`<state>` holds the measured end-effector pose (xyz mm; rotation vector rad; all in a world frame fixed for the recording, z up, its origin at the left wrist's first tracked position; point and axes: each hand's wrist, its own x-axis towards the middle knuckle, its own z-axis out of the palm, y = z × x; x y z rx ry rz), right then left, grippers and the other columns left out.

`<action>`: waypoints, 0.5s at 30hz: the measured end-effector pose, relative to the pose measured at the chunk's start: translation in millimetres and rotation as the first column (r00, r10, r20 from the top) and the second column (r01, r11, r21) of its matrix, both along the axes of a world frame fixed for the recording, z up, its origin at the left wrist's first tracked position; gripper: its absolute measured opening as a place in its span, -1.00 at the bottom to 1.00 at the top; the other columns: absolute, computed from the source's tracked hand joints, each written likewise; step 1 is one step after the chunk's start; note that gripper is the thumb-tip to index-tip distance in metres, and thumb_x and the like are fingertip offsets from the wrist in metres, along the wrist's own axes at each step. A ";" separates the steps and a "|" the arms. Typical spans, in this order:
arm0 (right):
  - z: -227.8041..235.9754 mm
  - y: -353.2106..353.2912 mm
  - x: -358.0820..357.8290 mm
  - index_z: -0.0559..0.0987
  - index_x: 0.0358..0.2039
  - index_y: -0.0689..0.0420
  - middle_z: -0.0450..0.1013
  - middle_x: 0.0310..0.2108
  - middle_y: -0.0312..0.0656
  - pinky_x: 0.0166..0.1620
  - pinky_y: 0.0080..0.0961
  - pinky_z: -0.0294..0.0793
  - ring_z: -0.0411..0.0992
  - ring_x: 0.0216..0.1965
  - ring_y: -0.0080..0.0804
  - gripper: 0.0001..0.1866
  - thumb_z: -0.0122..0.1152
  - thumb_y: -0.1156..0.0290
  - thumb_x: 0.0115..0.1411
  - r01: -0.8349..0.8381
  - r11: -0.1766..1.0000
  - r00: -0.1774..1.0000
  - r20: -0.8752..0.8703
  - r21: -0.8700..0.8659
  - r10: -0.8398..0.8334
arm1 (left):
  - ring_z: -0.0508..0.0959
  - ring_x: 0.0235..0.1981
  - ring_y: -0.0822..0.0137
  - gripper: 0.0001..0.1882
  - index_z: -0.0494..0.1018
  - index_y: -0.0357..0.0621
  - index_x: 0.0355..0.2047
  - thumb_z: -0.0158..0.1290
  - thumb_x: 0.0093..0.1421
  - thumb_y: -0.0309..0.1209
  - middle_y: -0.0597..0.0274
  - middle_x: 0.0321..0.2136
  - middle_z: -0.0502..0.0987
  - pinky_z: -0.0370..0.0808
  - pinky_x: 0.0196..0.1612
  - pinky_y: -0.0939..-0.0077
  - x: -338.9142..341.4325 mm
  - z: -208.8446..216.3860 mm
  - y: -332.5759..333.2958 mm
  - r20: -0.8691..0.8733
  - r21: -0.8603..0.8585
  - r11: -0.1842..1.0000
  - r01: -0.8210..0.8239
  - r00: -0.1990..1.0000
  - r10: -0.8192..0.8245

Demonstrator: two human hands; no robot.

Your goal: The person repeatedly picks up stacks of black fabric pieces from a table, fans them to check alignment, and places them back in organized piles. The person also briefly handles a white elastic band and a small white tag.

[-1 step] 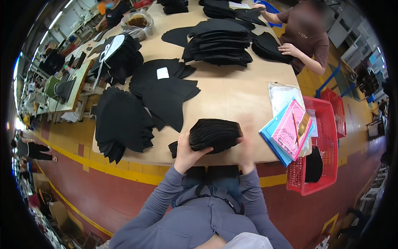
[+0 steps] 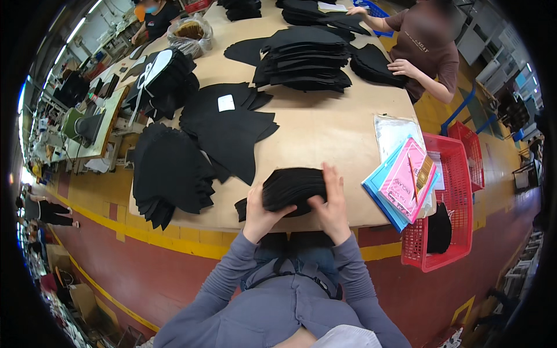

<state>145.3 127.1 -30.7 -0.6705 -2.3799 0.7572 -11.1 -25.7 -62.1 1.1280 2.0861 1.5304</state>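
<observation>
A thick stack of black fabric pieces (image 2: 293, 187) stands at the near edge of the table, its layered edges facing up and toward me. My left hand (image 2: 260, 213) grips its left side, the thumb along the near face and the other fingers hidden behind. Against the right end lies my right hand (image 2: 331, 209), fingers stretched upward and thumb on the near side, so the stack is held between both palms. A small bit of black fabric (image 2: 240, 209) pokes out on the table left of my left hand.
Fanned black pieces (image 2: 168, 168) and a pile with a white label (image 2: 226, 103) lie to the left. Taller black stacks (image 2: 304, 58) stand farther back. Pink and blue folders (image 2: 403, 180) overhang the right edge beside a red basket (image 2: 444, 255). A co-worker (image 2: 429, 52) handles black pieces at the far right.
My right hand, blurred and just off the stack's right end before, has moved left and now presses against it. The stack's layers look closer together. My left hand has stayed on its side.
</observation>
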 end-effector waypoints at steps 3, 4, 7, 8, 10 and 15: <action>-18.0 1.6 13.0 0.00 0.37 0.25 -0.02 0.38 0.04 0.40 -0.23 -0.24 -0.11 0.42 -0.11 -0.22 -0.18 -0.05 0.35 0.057 0.966 0.922 -0.357 -0.251 -0.148 | 0.49 -0.12 0.03 -0.35 0.45 -0.19 -0.06 0.45 -0.19 -0.33 0.09 -0.19 0.52 0.39 -0.02 0.23 -2.4 -7.6 -3.6 0.109 0.055 0.998 0.016 0.994 -0.022; -25.8 6.8 13.8 0.02 0.37 0.26 0.01 0.37 0.06 0.40 -0.22 -0.21 -0.08 0.41 -0.10 -0.20 -0.14 -0.06 0.34 0.112 0.916 0.788 -0.528 -0.385 -0.318 | 0.50 -0.13 0.04 -0.36 0.45 -0.19 -0.08 0.45 -0.19 -0.34 0.10 -0.19 0.53 0.39 -0.03 0.24 -2.8 -7.7 -6.4 0.163 0.070 0.997 0.035 0.986 -0.046; -8.0 -4.6 -4.9 0.02 0.37 0.26 0.03 0.37 0.07 0.39 -0.19 -0.15 -0.03 0.40 -0.08 -0.16 -0.10 -0.12 0.31 0.080 0.944 0.886 -0.410 -0.321 -0.214 | 0.50 -0.10 0.05 -0.40 0.44 -0.21 -0.12 0.44 -0.18 -0.37 0.10 -0.18 0.53 0.38 0.01 0.26 6.9 -8.4 -7.2 0.034 0.036 0.999 -0.014 0.999 0.013; 11.0 -10.3 -9.0 -0.01 0.38 0.23 -0.01 0.39 0.05 0.40 -0.17 -0.16 -0.04 0.40 -0.10 -0.13 -0.15 -0.17 0.31 -0.045 0.986 0.985 -0.171 -0.158 0.017 | 0.50 -0.08 0.05 -0.42 0.44 -0.22 -0.12 0.43 -0.17 -0.38 0.10 -0.18 0.52 0.38 0.02 0.25 8.9 -10.2 -9.1 -0.010 0.052 0.998 -0.043 0.999 0.044; 21.4 -15.1 -19.4 -0.01 0.39 0.20 -0.06 0.41 0.03 0.40 -0.14 -0.17 -0.07 0.41 -0.09 -0.11 -0.24 -0.24 0.30 -0.165 0.981 0.986 -0.010 -0.098 0.165 | 0.49 -0.03 0.06 -0.44 0.43 -0.22 -0.14 0.41 -0.15 -0.39 0.12 -0.17 0.52 0.36 0.08 0.21 9.6 16.3 -10.2 0.150 0.027 1.000 0.008 0.989 -0.012; 4.7 -43.9 -20.4 0.02 0.36 0.24 -0.06 0.40 0.04 0.36 -0.11 -0.05 -0.01 0.38 -0.06 0.01 -0.36 -0.40 0.22 -0.194 0.981 0.963 -0.193 -0.010 0.188 | 0.42 0.13 0.11 -0.61 0.39 -0.20 -0.15 0.25 0.03 -0.42 0.16 -0.13 0.52 0.13 0.31 0.16 17.4 5.6 -6.8 -0.009 0.174 0.983 -0.060 0.998 0.062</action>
